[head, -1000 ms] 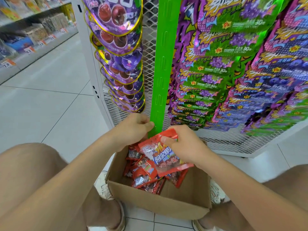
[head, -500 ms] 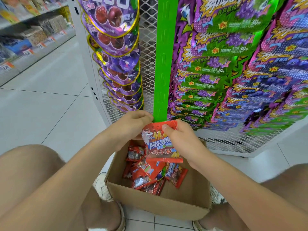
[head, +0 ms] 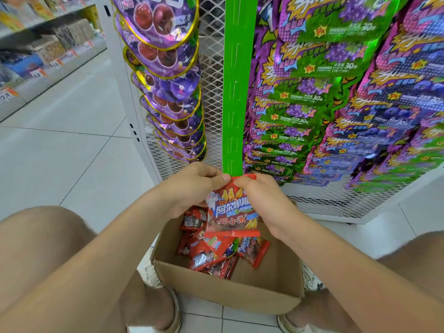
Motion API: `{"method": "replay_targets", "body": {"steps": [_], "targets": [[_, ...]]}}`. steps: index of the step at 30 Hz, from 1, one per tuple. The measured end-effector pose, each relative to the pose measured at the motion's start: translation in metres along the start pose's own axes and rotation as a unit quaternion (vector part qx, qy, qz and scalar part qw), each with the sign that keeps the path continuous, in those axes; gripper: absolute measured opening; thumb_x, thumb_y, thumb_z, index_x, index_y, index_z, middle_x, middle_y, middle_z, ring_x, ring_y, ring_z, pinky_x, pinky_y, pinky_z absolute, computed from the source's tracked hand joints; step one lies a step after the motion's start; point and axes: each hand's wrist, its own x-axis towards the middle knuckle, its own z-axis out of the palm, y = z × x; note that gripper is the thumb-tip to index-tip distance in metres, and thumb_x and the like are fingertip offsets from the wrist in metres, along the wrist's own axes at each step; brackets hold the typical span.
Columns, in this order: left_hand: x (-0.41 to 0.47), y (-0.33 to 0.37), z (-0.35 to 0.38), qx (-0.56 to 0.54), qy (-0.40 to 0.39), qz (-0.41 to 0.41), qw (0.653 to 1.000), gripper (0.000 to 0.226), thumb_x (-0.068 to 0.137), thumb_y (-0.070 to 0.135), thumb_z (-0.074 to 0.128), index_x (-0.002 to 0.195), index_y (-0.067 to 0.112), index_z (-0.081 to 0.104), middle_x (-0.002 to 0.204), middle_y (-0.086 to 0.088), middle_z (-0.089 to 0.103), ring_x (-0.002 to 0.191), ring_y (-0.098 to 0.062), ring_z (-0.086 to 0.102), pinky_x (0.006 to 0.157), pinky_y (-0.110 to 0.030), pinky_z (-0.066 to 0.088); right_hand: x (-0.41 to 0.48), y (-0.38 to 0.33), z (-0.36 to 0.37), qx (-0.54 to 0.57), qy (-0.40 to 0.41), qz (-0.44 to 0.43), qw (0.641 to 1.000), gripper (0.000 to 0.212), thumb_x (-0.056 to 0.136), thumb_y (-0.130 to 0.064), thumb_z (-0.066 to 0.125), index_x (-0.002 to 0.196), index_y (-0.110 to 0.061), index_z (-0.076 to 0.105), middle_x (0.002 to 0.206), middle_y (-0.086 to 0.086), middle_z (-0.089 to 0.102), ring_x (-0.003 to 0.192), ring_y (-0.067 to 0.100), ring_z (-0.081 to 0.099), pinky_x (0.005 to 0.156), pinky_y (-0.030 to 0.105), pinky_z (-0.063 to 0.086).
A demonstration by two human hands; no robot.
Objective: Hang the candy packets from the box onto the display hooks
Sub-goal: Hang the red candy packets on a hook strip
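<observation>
1. The red candy packet (head: pixel 234 212) hangs upright above the open cardboard box (head: pixel 225 292). Its top edge is right at the lower end of the green display strip (head: pixel 236 92).
2. The left hand (head: pixel 194 186) pinches the packet's top left edge between thumb and fingers (head: pixel 222 178). The right hand (head: pixel 259 198) is curled round the top right edge and side. Both hands are grasping the packet.
3. More red packets (head: pixel 211 253) lie jumbled in the box, which sits on the tiled floor between the person's feet.
4. Purple pouches (head: pixel 168 80) hang to the left of the strip, and green-and-purple packets (head: pixel 300 104) hang to its right.
5. The packet looks light and soft. Its glossy film is likely to crinkle, and it could slip from a loose pinch.
6. The flat sealed header is probably the best place to hold it. It is stiffer than the filled body and keeps the candy from being squeezed.
7. The fingers hide any hanging hole, so I cannot tell whether the packet is hooked yet.
</observation>
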Motion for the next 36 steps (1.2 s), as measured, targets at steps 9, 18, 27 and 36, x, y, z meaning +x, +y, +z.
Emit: {"method": "replay_targets", "body": {"steps": [9,18,27,36], "targets": [[0.003,-0.004,0.005,-0.005,0.005,-0.034,0.999,0.029,0.110,0.027,0.057,0.109,0.000,0.070,0.107,-0.022,0.079,0.093,-0.029,0.076,0.084,-0.041,0.063,0.005,0.002,-0.002,-0.047,-0.005,0.005,0.999,0.030,0.081,-0.046,0.064,0.093,-0.019,0.059,0.089,0.006,0.059,0.085,0.023,0.059,0.080,0.041,0.044],[0.004,-0.004,0.007,-0.029,-0.012,-0.053,0.998,0.040,0.111,0.031,0.055,0.122,-0.006,0.063,0.109,-0.021,0.079,0.105,-0.032,0.076,0.100,-0.055,0.060,0.028,0.020,-0.015,-0.063,-0.057,0.044,0.995,0.104,0.053,-0.082,0.068,0.134,-0.019,0.053,0.152,0.003,0.055,0.141,0.037,0.052,0.113,0.063,0.044],[0.004,-0.007,0.003,-0.040,-0.008,-0.031,0.999,0.031,0.110,0.025,0.057,0.117,-0.004,0.065,0.110,-0.022,0.079,0.101,-0.030,0.076,0.099,-0.052,0.061,0.004,0.005,-0.011,-0.040,-0.034,0.000,0.999,0.035,0.102,-0.039,0.066,0.109,-0.005,0.072,0.117,0.020,0.074,0.112,0.039,0.070,0.106,0.059,0.053],[0.010,-0.013,-0.003,-0.045,0.032,0.000,0.999,0.030,0.105,0.017,0.066,0.121,-0.009,0.063,0.119,-0.030,0.073,0.104,-0.028,0.073,0.103,-0.061,0.056,0.005,0.014,0.000,0.009,0.030,-0.033,0.999,0.049,0.095,-0.040,0.076,0.106,0.007,0.067,0.115,0.034,0.066,0.106,0.053,0.066,0.090,0.068,0.057]]}}
